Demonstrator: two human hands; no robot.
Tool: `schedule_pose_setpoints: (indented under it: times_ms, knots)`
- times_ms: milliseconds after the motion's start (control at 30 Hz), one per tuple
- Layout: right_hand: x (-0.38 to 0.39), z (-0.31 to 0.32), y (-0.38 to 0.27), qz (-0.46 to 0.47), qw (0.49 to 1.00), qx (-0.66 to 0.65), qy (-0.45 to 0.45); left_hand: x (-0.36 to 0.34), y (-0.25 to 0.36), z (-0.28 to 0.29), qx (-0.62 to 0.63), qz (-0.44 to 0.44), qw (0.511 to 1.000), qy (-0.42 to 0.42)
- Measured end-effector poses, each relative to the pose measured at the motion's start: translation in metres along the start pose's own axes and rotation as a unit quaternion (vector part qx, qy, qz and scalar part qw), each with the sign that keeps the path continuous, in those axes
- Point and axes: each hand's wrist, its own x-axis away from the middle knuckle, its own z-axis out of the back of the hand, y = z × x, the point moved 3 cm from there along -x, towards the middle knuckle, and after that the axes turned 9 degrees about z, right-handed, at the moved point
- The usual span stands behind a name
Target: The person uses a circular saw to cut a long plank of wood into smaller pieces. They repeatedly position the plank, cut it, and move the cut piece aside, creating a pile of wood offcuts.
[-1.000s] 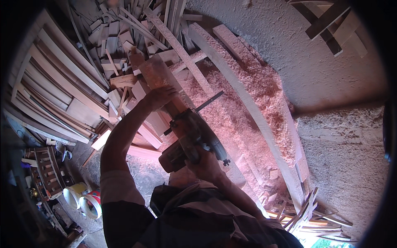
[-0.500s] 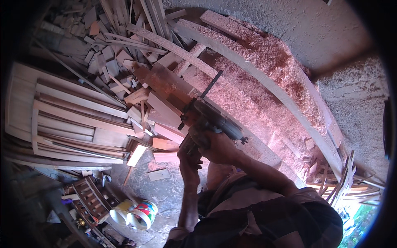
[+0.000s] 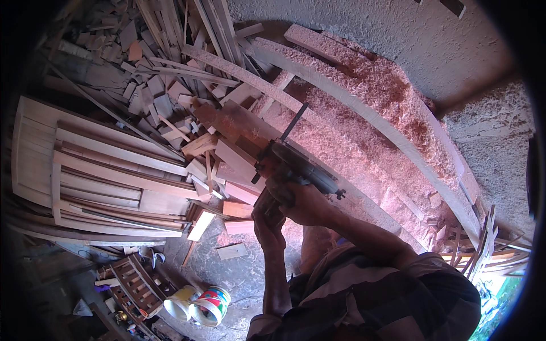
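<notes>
A dark handheld power tool (image 3: 298, 170) with a long straight bar sticking out of its far side rests over a reddish-brown board (image 3: 244, 133). Around the tool's rear part closes my left hand (image 3: 267, 221), its fingers partly hidden. My right hand (image 3: 310, 206) grips the tool's body just to the right. The board slants from upper left to lower right beneath the tool. Pinkish dust lies on its far part.
Curved planks (image 3: 364, 116) lie to the right amid heaped pink shavings (image 3: 375, 79). Wood offcuts (image 3: 165, 105) pile up at upper left. Framed wooden panels (image 3: 108, 176) stack at left. Two buckets (image 3: 209, 307) and a slatted wooden piece (image 3: 136, 284) sit at lower left.
The whole view has shifted, so the surroundings appear slightly farther right and lower. Both hands stay on the power tool, which has hardly moved over the board.
</notes>
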Motion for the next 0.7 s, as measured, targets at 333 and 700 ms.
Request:
schedule_pose_setpoints:
  times_ms: [333, 700]
  knots:
    - [-0.033, -0.007, -0.011, -0.003, 1.0, 0.012, 0.016, -0.025, 0.023, -0.004, 0.022, -0.043, 0.999, -0.008]
    - [-0.069, -0.017, -0.014, 0.008, 1.0, -0.005, 0.014, -0.052, 0.044, 0.001, 0.026, -0.04, 0.999, -0.015]
